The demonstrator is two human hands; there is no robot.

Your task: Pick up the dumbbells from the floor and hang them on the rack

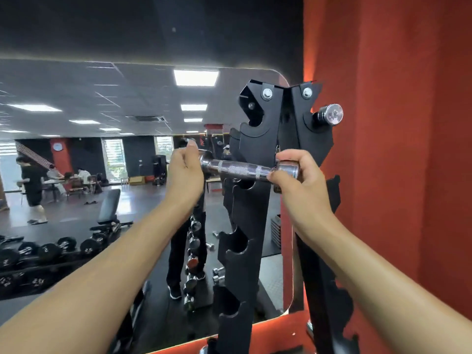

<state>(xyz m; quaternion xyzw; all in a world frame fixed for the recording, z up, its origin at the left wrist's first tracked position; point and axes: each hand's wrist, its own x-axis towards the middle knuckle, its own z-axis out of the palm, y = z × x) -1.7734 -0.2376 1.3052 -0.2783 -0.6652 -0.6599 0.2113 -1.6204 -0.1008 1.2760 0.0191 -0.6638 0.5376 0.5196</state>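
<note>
While one chrome dumbbell (329, 114) is lodged in a top notch of the black rack (258, 149), a second dumbbell (245, 170) is held level just in front of the notches below it, each end gripped by curled fingers of the left hand (185, 172) and right hand (301, 182), both arms raised. A "2" is read on black weights (48, 251) reflected in the mirror (76, 98).

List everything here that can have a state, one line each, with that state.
held dumbbell: level, off the floor, across the front of the rack.
left grip: curled round the held dumbbell's left end.
right grip: pinches its right end.
top dumbbell: hung in a top notch.
rack: upright; notches below the held dumbbell empty.
</note>
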